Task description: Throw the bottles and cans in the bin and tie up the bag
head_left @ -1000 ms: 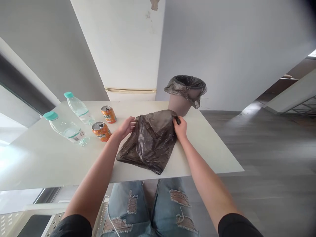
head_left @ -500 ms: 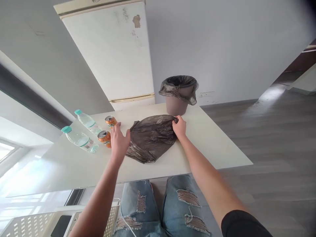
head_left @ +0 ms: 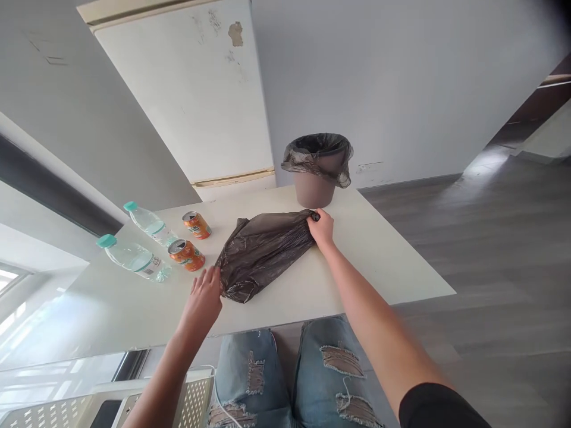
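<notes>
A dark, see-through garbage bag (head_left: 263, 252) lies across the white table, drawn out between my two hands. My right hand (head_left: 321, 227) is closed on its gathered upper right end. At the lower left edge of the bag, my left hand (head_left: 203, 300) pinches the film, thumb side against the plastic. Just beyond that hand stand two orange drink cans, the nearer can (head_left: 187, 255) and the farther can (head_left: 197, 225). Further left are two clear bottles with teal caps, a front bottle (head_left: 134, 258) and a back bottle (head_left: 150, 224), both tilted in view.
A brownish bin (head_left: 314, 189) lined with a dark bag stands at the table's far edge, behind my right hand. The white table (head_left: 383, 261) ends in a corner at right. Behind it rises a white fridge (head_left: 187, 101). A perforated plastic piece (head_left: 196, 401) sits lower left.
My left hand has come down and toward me from beside the cans to the bag's left edge and taken hold. The bag is now stretched narrower. My right hand keeps its grip.
</notes>
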Motion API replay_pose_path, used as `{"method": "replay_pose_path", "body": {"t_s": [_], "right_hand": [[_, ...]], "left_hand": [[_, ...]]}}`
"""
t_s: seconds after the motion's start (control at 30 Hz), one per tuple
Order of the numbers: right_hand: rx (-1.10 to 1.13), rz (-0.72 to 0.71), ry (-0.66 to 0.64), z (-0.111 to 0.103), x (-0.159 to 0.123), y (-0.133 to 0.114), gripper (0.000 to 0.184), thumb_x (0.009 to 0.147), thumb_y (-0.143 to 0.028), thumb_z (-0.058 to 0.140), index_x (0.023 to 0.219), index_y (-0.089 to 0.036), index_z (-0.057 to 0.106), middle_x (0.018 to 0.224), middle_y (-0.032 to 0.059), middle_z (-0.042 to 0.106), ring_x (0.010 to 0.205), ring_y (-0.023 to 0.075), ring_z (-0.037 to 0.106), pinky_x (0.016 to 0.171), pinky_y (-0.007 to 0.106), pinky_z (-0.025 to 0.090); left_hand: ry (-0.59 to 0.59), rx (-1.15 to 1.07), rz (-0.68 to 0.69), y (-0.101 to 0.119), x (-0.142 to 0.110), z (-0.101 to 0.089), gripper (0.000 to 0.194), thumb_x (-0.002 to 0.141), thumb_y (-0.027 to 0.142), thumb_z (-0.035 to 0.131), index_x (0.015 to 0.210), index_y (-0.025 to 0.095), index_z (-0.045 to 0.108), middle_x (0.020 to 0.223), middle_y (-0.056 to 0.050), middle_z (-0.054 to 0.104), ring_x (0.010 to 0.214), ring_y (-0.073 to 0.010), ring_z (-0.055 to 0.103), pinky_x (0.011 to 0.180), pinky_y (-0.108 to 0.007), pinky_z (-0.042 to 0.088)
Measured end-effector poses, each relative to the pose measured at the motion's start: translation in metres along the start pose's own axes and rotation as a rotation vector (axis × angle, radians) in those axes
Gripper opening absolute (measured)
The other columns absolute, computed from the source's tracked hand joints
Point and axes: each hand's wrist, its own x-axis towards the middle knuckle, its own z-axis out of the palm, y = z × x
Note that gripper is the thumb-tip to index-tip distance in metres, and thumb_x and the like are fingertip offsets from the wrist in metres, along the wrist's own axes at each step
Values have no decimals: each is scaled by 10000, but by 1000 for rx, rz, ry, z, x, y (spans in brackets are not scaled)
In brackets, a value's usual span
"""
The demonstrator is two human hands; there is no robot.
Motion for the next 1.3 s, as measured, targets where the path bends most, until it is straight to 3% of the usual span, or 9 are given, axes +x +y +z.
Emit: {"method": "replay_pose_path", "body": {"t_s": [0.1,0.17,0.3,0.4,0.5,0.63,0.83,1.0,1.3], "right_hand": [[27,-13,-9,-1,-1,-1,153,809,-310,584,946,-247,560,861,12,670,759,203,564,714,299,426],[42,-46,-59,-2,-3,-3,259,842,-345,544,1085,-255,550,910,6,676,785,202,594,725,292,451],[-26,-122,-177,-2,-2,-5,263,932,-351,381,1101,-241,549,940,15,697,838,194,628,762,274,488],[-149,-131,-234,0,3,-5,322,1012,-371,292,918,-230,566,884,37,707,807,193,621,745,268,482],[-301,-120,-282,2,6,-6,371,1052,-397,369,786,-227,564,811,49,700,757,198,594,723,277,444],[-484,-111,-310,3,-1,-9,340,1091,-368,432,881,-220,656,903,79,726,830,217,625,746,289,409],[-666,-70,-320,-2,-11,-16,333,1129,-367,414,1059,-219,704,996,109,729,943,244,688,820,306,448],[-715,68,-200,-14,-6,-17,351,1126,-303,373,1140,-180,701,1037,148,731,949,274,723,837,349,496],[-691,273,23,-36,3,-2,358,1105,-235,355,1183,-133,690,1062,196,728,1082,316,715,955,432,510]], "left_hand": [[254,-85,116,56,22,-20,505,1059,239,427,1530,80,519,1605,-221,531,1538,-361,466,1275,-563,412],[302,-165,238,113,55,-21,528,1081,271,390,1549,53,497,1644,-218,489,1584,-330,405,1322,-529,344],[84,-208,423,206,132,7,799,1082,510,395,1627,-71,336,1724,-292,303,1649,-401,231,1344,-576,240],[-52,-224,474,226,170,39,987,1046,693,347,1667,-68,248,1740,-295,246,1661,-424,164,1344,-611,173],[-147,-239,468,212,183,66,1031,1033,763,256,1680,-40,247,1737,-277,277,1654,-440,179,1334,-623,173],[-191,-179,489,174,183,84,996,1038,765,235,1695,17,269,1770,-207,236,1665,-422,143,1353,-597,102],[-194,-118,342,97,188,77,944,1054,731,219,1713,54,246,1791,-168,179,1675,-398,116,1357,-589,91],[-136,-25,148,33,191,75,902,1071,671,234,1697,23,274,1771,-222,222,1657,-412,195,1343,-583,174],[-130,-57,32,1,194,73,839,1082,627,259,1706,67,276,1787,-181,216,1661,-437,146,1341,-616,152]]}}
